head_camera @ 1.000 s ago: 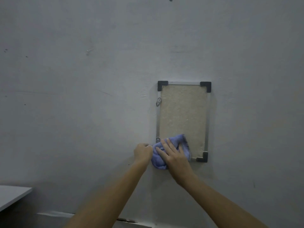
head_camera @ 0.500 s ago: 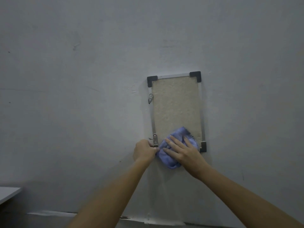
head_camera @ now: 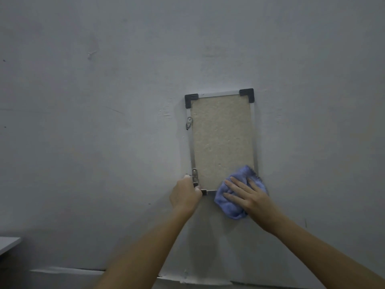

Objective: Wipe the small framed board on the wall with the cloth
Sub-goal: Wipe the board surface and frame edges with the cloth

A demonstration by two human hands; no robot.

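A small board (head_camera: 221, 140) with a beige face, thin metal frame and black corner caps hangs on the grey wall. My right hand (head_camera: 248, 197) lies flat, fingers spread, pressing a crumpled blue cloth (head_camera: 231, 207) over the board's bottom right corner, which is hidden. My left hand (head_camera: 185, 195) is curled around the frame's bottom left corner, holding it. A metal hanger clip (head_camera: 189, 123) sits on the left frame edge near the top.
The grey wall (head_camera: 104, 142) fills the view. A white tabletop corner (head_camera: 8, 244) shows at the lower left edge. A pale strip (head_camera: 66, 270) runs along the wall's base.
My right hand has slid the cloth rightward along the bottom edge, from the bottom left corner to the bottom right corner. My left hand stays at the bottom left corner.
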